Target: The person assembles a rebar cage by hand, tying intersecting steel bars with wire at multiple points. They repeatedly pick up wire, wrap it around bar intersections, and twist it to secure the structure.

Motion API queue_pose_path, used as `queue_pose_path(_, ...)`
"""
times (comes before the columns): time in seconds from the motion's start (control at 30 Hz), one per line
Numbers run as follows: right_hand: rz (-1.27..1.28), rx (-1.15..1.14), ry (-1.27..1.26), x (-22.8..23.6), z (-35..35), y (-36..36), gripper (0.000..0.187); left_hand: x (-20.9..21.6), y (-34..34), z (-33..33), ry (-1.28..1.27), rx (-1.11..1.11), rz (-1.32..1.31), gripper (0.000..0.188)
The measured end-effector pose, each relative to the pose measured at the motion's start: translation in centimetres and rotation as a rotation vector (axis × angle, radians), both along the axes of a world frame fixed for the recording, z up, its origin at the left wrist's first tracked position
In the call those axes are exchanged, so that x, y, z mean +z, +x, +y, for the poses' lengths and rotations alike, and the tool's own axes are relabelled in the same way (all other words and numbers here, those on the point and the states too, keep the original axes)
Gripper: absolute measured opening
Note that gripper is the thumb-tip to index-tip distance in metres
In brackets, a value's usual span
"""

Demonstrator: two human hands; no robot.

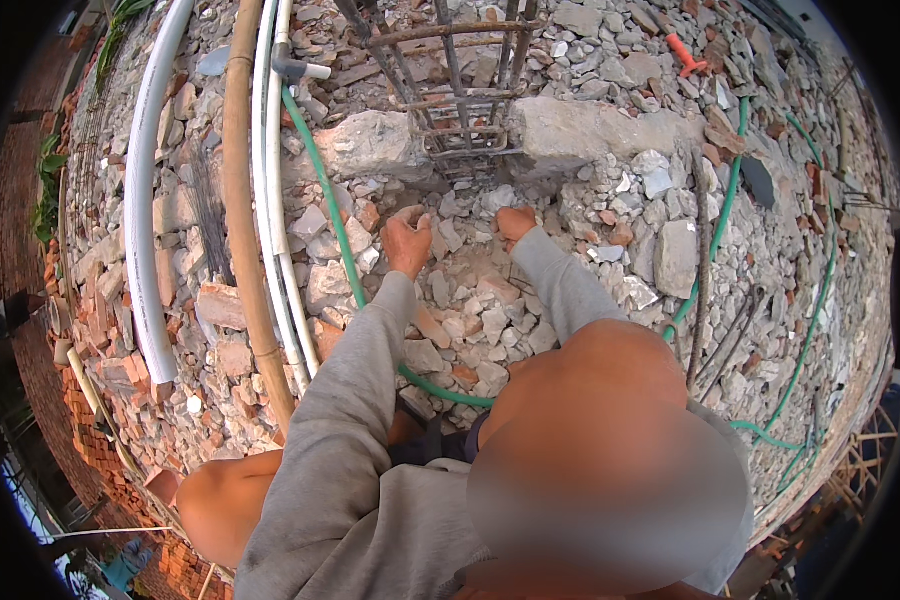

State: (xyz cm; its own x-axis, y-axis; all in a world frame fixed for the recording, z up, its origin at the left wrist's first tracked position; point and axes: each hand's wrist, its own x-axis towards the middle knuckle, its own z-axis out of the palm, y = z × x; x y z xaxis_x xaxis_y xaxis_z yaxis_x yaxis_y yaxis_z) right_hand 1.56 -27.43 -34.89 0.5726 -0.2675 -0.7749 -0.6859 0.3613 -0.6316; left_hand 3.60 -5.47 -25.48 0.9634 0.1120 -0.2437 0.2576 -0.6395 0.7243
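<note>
On the wearer's side of the rebar cage [461, 101], the loose rubble [450, 236] looks hard, gritty and brittle-edged, the small bits probably light, the blockier ones heavier and best held by their broad flanks. Just short of the cage, the left hand [406, 242] has curled fingers and the right hand [515, 226] is folded; whether either grips a piece I cannot tell. Uneven debris surrounds the cage, with a green hose [332, 207] to its left.
</note>
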Motion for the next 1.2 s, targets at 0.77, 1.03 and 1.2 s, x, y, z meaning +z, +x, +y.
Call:
queue_pose_path(0.77, -0.658, 1.120, -0.431, 11.2, -5.1, -2.1, 0.035, -2.5, -1.7, -0.7, -0.808, 0.097, 0.599, 0.022)
queue_pose_path(1.03, -0.563, 1.271, -0.442, 14.5, -4.1, -2.1, 0.034, -0.7, -1.9, -0.8, -0.812, 0.001, 0.392, 0.025)
queue_pose_path(1.2, -0.625, 1.326, -0.401, 14.9, -6.3, -1.7, 0.030, -1.8, -0.8, 1.2, -0.148, -0.789, 0.176, 0.027)
